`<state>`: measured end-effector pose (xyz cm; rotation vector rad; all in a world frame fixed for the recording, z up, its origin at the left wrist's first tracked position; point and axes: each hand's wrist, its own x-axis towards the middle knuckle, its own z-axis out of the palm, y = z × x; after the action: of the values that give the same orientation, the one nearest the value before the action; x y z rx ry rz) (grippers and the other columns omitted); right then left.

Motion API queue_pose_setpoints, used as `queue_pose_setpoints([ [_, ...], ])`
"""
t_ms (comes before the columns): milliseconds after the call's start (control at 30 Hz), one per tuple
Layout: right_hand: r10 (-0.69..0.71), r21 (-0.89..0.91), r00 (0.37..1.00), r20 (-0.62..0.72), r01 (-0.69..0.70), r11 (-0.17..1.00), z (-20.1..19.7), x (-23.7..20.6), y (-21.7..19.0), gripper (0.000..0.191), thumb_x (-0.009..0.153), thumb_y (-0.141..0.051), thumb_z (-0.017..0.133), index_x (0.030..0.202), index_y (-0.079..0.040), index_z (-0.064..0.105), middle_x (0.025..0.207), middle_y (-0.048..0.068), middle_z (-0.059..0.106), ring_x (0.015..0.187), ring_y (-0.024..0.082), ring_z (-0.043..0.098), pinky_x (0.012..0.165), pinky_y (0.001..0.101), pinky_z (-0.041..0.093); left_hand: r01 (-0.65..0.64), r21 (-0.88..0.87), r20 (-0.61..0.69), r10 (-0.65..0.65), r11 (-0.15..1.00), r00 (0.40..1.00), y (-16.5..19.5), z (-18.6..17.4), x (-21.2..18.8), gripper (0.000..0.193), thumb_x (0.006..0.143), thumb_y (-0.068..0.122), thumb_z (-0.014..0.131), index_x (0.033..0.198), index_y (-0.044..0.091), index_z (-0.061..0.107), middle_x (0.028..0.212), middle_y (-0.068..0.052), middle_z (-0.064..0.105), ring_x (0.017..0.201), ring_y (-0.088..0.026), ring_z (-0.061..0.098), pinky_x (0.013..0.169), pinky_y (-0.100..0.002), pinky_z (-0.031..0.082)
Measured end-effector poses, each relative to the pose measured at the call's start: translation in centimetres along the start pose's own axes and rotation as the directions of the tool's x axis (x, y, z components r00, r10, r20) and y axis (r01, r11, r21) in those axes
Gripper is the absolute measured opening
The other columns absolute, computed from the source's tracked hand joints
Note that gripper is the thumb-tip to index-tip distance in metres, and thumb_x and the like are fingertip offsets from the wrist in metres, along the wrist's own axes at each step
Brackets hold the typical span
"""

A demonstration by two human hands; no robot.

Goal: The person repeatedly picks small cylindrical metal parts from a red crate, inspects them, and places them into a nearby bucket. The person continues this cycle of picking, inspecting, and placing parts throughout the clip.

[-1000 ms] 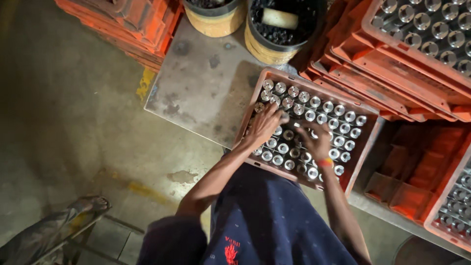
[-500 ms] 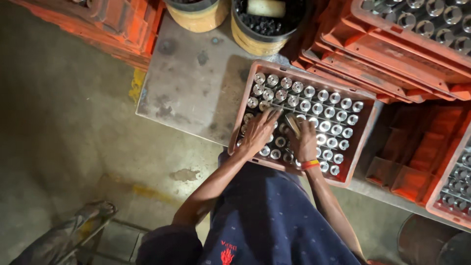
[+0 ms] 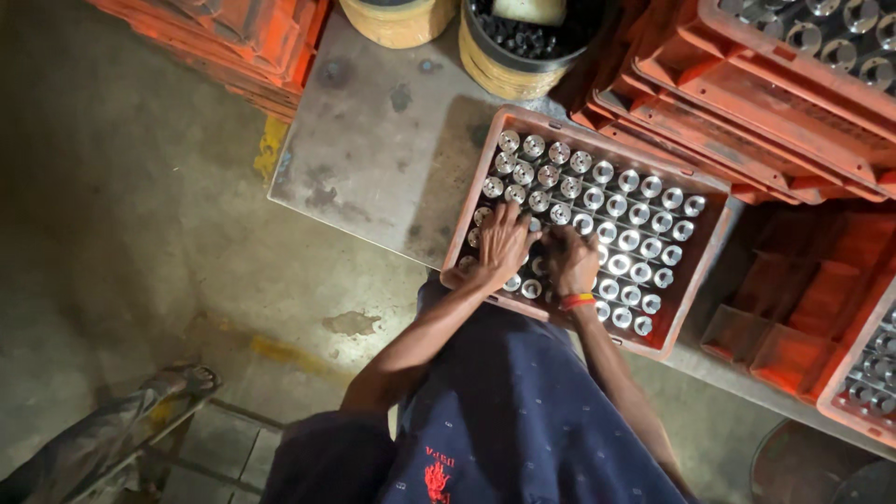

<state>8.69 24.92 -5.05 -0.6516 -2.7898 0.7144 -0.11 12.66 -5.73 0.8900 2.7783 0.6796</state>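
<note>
An orange crate (image 3: 707,245) sits right of centre in the frame on a grey worktop (image 3: 383,149), filled with rows of round shiny metal parts (image 3: 627,210). The left hand (image 3: 505,245) lies flat, fingers spread wide, over the parts at the crate's lower left. The right hand (image 3: 571,262), a red band at its wrist, rests just beside it on the parts; whether it grips one, I cannot tell. More stacked orange crates (image 3: 793,112) fill the upper right.

Dark navy garment with small pale dots and a red emblem, red-and-orange band at the right wrist.
</note>
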Motion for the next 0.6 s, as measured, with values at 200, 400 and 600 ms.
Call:
queue_pose_setpoints([
  [200,-0.166,0.377,0.978,-0.128,0.203,0.904,-7.2,-0.8,3.7,0.029,0.098,-0.036,0.076,0.111,-0.010,0.074,0.101,0.011,0.075,0.090,0.022,0.068,0.083,0.0362,0.053,-0.068,-0.470,-0.095,0.026,0.880,0.995,-4.0,-2.2,-0.2,0.039,0.084,0.046,0.081,0.103,0.011,0.080,0.105,-0.009,0.068,0.104,-0.022,0.063,0.093,-0.043,0.052],
  [400,0.352,0.885,0.903,0.247,-0.358,0.297,-4.5,-2.9,2.4,0.043,0.106,-0.046,0.057,0.128,-0.010,0.059,0.092,0.001,0.065,0.080,0.016,0.062,0.071,0.0348,0.051,0.598,-0.801,0.574,-0.259,0.020,0.777,-1.6,-0.2,-1.5,0.056,0.109,0.049,0.057,0.151,0.011,0.059,0.118,-0.020,0.061,0.110,-0.038,0.057,0.090,-0.052,0.040],
  [600,-0.075,0.045,0.997,0.023,0.074,0.996,-1.4,-4.5,1.4,0.035,0.097,-0.032,0.076,0.104,-0.002,0.058,0.093,0.018,0.065,0.081,0.032,0.063,0.072,0.0430,0.053,-0.224,-0.204,-0.168,0.192,0.953,0.967,-2.4,-0.2,-5.2,0.049,0.091,0.021,0.072,0.138,0.017,0.061,0.134,-0.011,0.064,0.107,-0.033,0.071,0.089,-0.043,0.060],
])
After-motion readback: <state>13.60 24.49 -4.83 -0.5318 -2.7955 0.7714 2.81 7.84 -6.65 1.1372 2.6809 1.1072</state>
